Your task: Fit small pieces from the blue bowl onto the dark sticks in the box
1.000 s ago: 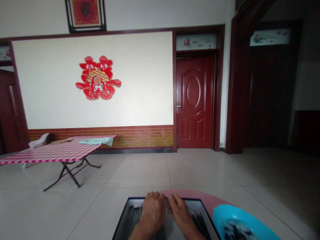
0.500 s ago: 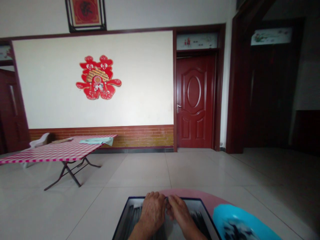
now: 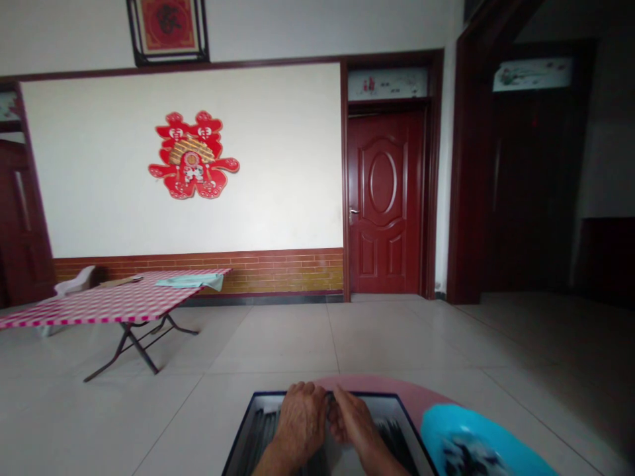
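Both of my hands are over a white tray with a dark blue rim (image 3: 397, 399) at the bottom of the view. My left hand (image 3: 301, 420) has its fingers curled down, and its fingertips are hidden. Beside it, my right hand (image 3: 350, 416) is closed in a pinch, thumb uppermost. Between the two hands there is something small and dark that I cannot make out. Thin dark strips (image 3: 258, 436) lie side by side along the tray's left part. More dark strips (image 3: 394, 436) lie at its right, partly behind my right forearm.
Under the tray is a pink round surface (image 3: 421, 395). A bright blue basin (image 3: 436, 423) with dark and white pieces inside stands at the right. Farther off at the left are a folding table with a checked cloth (image 3: 114, 301) and a white chair (image 3: 77, 281). A red door (image 3: 384, 251) is closed.
My hands stay together over the tray, with the right thumb slightly more raised. The whole view has shifted a little.
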`<state>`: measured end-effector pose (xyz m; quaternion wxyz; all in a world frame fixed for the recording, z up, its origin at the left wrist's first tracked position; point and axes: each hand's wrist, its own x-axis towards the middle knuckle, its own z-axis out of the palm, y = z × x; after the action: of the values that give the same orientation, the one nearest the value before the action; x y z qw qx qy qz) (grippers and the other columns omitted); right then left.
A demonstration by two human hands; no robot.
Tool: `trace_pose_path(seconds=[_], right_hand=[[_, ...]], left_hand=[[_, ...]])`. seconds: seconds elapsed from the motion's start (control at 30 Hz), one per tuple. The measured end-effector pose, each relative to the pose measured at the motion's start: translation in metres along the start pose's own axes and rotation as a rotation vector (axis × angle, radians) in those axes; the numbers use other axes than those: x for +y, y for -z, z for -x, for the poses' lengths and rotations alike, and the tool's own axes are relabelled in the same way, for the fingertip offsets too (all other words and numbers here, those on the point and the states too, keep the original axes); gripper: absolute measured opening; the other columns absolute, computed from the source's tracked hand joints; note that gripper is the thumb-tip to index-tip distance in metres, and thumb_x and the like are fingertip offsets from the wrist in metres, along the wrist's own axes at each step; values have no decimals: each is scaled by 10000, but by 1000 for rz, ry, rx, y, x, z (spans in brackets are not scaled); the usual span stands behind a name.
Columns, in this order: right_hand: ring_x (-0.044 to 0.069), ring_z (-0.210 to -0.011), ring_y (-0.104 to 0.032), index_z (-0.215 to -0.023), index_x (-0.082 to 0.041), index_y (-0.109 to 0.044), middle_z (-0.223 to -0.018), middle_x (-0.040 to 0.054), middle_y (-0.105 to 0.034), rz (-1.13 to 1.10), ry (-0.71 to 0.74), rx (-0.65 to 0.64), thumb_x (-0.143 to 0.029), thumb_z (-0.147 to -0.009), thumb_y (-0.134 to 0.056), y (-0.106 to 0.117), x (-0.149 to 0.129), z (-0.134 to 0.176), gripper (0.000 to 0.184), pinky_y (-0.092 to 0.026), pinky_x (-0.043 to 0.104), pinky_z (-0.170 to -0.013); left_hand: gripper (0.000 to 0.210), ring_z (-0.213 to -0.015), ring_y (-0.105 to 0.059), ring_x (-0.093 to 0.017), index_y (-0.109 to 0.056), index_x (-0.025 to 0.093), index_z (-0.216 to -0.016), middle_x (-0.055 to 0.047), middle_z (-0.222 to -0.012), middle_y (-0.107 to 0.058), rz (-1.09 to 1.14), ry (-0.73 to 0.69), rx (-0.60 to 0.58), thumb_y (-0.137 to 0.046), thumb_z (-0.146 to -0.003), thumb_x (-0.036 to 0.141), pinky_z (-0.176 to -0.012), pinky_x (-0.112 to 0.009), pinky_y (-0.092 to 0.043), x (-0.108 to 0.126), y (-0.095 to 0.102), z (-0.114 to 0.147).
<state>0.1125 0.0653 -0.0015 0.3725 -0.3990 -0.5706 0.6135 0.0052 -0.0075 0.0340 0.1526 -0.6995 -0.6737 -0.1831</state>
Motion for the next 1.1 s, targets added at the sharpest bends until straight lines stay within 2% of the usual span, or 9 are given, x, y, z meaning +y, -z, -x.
trace_pose_path(seconds=[0.1,0.33,0.5,0.77,0.93,1.1], right_hand=[[120,-365,-471,-589,-203,-536,-444,-32,-503,41,5,25,-631,-682,-445,0,-1,1,447,-337,235,-378],[116,-472,-480,-572,-202,-506,-491,-35,-506,60,256,9,-500,-715,-477,4,-2,4,332,-361,232,-456],[122,-481,-504,-666,-195,-554,-508,-40,-536,-98,157,21,-386,-636,-519,3,-13,8,196,-345,226,-447],[129,-497,-541,-703,-193,-546,-548,-23,-597,-175,85,35,-299,-554,-495,2,-5,-1,190,-346,216,-448],[128,-536,-551,-699,-191,-572,-556,-24,-604,-178,102,23,-260,-563,-498,4,-8,2,169,-352,205,-458],[133,-551,-545,-682,-185,-601,-572,-15,-606,-154,155,32,-260,-569,-529,3,-13,6,154,-357,208,-452]], left_hand=[[261,-759,-547,-205,-594,208,-853,-52,-799,-618,-10,-21,2,-336,-882,175,-725,-329,-362,1,1,0],[277,-735,-567,-199,-589,209,-835,-45,-773,-632,0,-3,22,-320,-903,206,-690,-308,-373,0,1,0],[280,-707,-578,-199,-585,208,-828,-41,-748,-638,-4,48,28,-316,-904,208,-648,-297,-372,-2,1,0],[279,-709,-581,-196,-589,218,-819,-34,-743,-633,19,28,22,-323,-905,224,-642,-287,-373,-2,-1,-2],[263,-721,-592,-182,-604,270,-923,-17,-758,-643,78,-20,0,-342,-917,286,-648,-265,-376,-2,5,-2],[237,-718,-591,-175,-610,268,-933,-21,-771,-635,80,6,-11,-380,-889,229,-635,-256,-375,-3,2,-2]])
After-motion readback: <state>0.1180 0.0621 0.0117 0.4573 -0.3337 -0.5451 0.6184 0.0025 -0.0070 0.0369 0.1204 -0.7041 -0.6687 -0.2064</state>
